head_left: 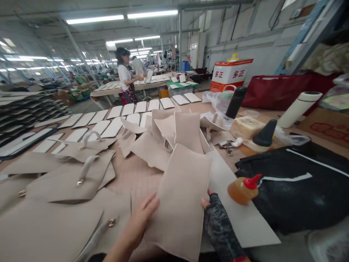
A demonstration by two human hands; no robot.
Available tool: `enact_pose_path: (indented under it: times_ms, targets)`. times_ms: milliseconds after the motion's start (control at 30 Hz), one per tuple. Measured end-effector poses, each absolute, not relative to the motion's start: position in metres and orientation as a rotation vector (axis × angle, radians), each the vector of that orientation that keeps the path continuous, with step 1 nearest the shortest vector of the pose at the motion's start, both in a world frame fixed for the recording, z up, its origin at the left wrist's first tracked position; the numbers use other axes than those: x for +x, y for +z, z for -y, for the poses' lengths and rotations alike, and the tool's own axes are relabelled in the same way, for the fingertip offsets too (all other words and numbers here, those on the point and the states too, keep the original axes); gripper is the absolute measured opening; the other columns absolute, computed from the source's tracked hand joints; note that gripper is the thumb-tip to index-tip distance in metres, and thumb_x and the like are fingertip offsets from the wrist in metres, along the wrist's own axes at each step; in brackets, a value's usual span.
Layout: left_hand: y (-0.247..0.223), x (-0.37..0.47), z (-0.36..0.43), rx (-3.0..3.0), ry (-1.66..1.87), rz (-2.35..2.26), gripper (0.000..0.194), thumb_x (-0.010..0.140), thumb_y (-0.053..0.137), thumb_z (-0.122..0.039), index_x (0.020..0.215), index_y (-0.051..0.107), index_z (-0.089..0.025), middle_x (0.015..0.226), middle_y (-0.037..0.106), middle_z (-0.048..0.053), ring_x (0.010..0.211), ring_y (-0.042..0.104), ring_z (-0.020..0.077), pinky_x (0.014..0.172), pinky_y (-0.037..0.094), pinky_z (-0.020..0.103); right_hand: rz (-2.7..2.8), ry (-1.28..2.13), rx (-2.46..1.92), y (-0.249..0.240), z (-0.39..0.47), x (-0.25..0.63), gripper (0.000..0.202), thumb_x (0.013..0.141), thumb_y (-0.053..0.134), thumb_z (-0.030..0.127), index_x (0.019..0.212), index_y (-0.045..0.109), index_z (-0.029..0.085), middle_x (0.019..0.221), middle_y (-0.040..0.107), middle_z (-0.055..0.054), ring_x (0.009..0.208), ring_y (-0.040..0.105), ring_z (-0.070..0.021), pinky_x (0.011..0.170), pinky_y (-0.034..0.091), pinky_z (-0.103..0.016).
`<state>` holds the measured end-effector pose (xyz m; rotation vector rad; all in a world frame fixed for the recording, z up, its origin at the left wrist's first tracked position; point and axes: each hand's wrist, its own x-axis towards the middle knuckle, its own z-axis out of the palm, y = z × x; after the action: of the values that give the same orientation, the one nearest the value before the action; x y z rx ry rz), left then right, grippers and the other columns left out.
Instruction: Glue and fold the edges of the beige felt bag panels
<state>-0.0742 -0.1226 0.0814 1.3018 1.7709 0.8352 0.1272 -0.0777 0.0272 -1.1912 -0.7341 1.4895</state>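
Note:
A beige leather-like panel with pale edges is tilted up in front of me, between my two hands. My left hand, slightly blurred, grips its left edge with the fingers close together. On the opposite edge my right hand holds the panel, its thumb in front and the other fingers mostly hidden behind. A dark patterned sleeve covers the right forearm and part of that hand. Just beyond lies a heap of similar beige pieces, some bearing handles. Below the panel's right side is a white sheet.
Beige bag panels with handles spread over the left. Rows of white-faced panels lie farther back. At right are a red-capped glue bottle, black material, a black bottle and a white flask. A person stands beyond.

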Motion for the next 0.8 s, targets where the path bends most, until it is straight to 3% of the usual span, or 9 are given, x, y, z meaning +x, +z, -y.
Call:
enact_pose_path:
  times_ms: [67, 167, 300, 367, 467, 567, 633, 733, 800]
  targets:
    - [0.094, -0.083, 0.128, 1.28, 0.804, -1.56, 0.041, 0.081, 0.048, -0.039, 0.118, 0.059, -0.025, 0.105, 0.07, 0.005, 0.091, 0.065, 0.022, 0.08, 0.052, 0.036, 0.746, 1.518, -1.165, 0.026, 0.077, 0.126, 0.046, 0.065, 0.065, 0.043, 0.102, 0.052, 0.02, 0.095, 0.069, -0.012, 0.084, 0.066, -0.0283, 0.073, 0.056, -0.04]
    - [0.128, -0.109, 0.123, 1.486, 0.644, -1.633, 0.037, 0.077, 0.047, -0.031, 0.11, 0.064, -0.027, 0.107, 0.069, 0.002, 0.097, 0.062, 0.0202, 0.087, 0.047, 0.032, 0.757, 1.503, -1.109, 0.031, 0.068, 0.139, 0.053, 0.066, 0.067, 0.043, 0.11, 0.047, 0.022, 0.102, 0.065, -0.011, 0.085, 0.065, -0.0264, 0.068, 0.056, -0.037]
    - [0.187, -0.144, 0.1, 1.826, 0.062, -1.766, 0.036, 0.073, 0.041, -0.023, 0.094, 0.069, -0.03, 0.093, 0.071, -0.003, 0.088, 0.062, 0.0188, 0.085, 0.046, 0.033, 0.966, 1.374, -0.982, 0.049, 0.057, 0.174, 0.066, 0.069, 0.069, 0.04, 0.126, 0.036, 0.03, 0.116, 0.057, -0.01, 0.088, 0.064, -0.0254, 0.069, 0.055, -0.038]
    - [0.206, -0.139, 0.081, 2.032, -0.221, -1.775, 0.037, 0.068, 0.04, -0.015, 0.085, 0.07, -0.029, 0.085, 0.071, -0.003, 0.083, 0.061, 0.0184, 0.085, 0.045, 0.036, 1.3, 1.352, -0.943, 0.057, 0.064, 0.184, 0.068, 0.067, 0.071, 0.037, 0.127, 0.041, 0.029, 0.12, 0.055, -0.011, 0.091, 0.063, -0.0272, 0.071, 0.054, -0.04]
    - [0.209, -0.096, 0.051, 2.373, -0.486, -1.679, 0.032, 0.062, 0.044, -0.004, 0.066, 0.067, -0.025, 0.071, 0.069, -0.003, 0.077, 0.059, 0.017, 0.099, 0.034, 0.043, 1.739, 1.314, -1.046, 0.056, 0.085, 0.173, 0.069, 0.065, 0.072, 0.034, 0.129, 0.048, 0.027, 0.118, 0.059, -0.01, 0.094, 0.06, -0.0275, 0.076, 0.052, -0.04]
    - [0.182, -0.039, 0.035, 2.603, -0.313, -1.616, 0.03, 0.068, 0.047, -0.001, 0.058, 0.062, -0.024, 0.067, 0.067, -0.002, 0.08, 0.06, 0.0167, 0.112, 0.014, 0.046, 1.787, 1.296, -1.197, 0.038, 0.099, 0.147, 0.049, 0.074, 0.06, 0.034, 0.122, 0.057, 0.023, 0.097, 0.067, -0.008, 0.078, 0.063, -0.0232, 0.071, 0.053, -0.037]
    - [0.154, -0.012, 0.036, 2.764, 0.011, -1.588, 0.029, 0.078, 0.045, -0.005, 0.079, 0.067, -0.025, 0.087, 0.069, 0.001, 0.1, 0.058, 0.019, 0.112, 0.012, 0.048, 1.661, 1.304, -1.277, 0.024, 0.101, 0.137, 0.039, 0.08, 0.048, 0.036, 0.112, 0.062, 0.019, 0.079, 0.067, -0.006, 0.066, 0.062, -0.0206, 0.064, 0.054, -0.035]
    - [0.108, 0.002, 0.05, 2.776, 0.458, -1.765, 0.025, 0.088, 0.045, -0.02, 0.109, 0.058, -0.022, 0.117, 0.059, 0.009, 0.114, 0.05, 0.0241, 0.103, 0.033, 0.046, 1.488, 1.323, -1.354, 0.011, 0.097, 0.146, 0.038, 0.08, 0.046, 0.041, 0.106, 0.061, 0.018, 0.069, 0.063, -0.003, 0.053, 0.057, -0.0178, 0.053, 0.052, -0.032]
    - [0.08, 0.001, 0.062, 2.593, 0.524, -1.98, 0.023, 0.087, 0.049, -0.034, 0.1, 0.058, -0.017, 0.104, 0.061, 0.011, 0.098, 0.056, 0.0249, 0.085, 0.048, 0.039, 1.39, 1.167, -1.449, 0.009, 0.094, 0.168, 0.032, 0.078, 0.051, 0.045, 0.094, 0.062, 0.019, 0.069, 0.062, -0.004, 0.056, 0.057, -0.0181, 0.057, 0.052, -0.033]
